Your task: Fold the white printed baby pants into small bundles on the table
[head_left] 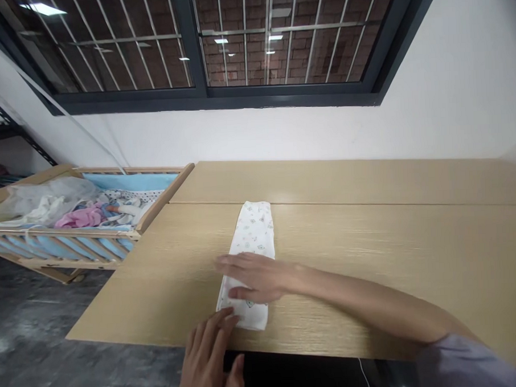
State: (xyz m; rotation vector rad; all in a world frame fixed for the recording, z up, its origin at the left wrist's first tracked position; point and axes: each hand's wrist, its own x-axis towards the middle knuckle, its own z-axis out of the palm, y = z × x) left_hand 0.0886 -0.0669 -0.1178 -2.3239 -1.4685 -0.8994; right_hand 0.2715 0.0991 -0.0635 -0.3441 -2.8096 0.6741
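Note:
A white cloth [254,228] with a small printed pattern lies folded into a long narrow strip on the wooden table. Across its middle stretches my right hand [255,276], palm down, fingers out flat and slightly blurred. My left hand [211,349] is at the table's front edge, its fingertips at the near left corner of the cloth. The fingers of that hand are spread and bent a little, with the thumb apart. Whether its fingertips press on the cloth or hover just above, I cannot tell.
The light wooden table [372,257] has a seam running along its back part. To the left stands a wooden crib [156,206] with blue lining, holding crumpled clothes and a pink cloth [82,216]. Behind are a white wall and a barred window [202,96]. A thin white cable [364,374] hangs below the front edge.

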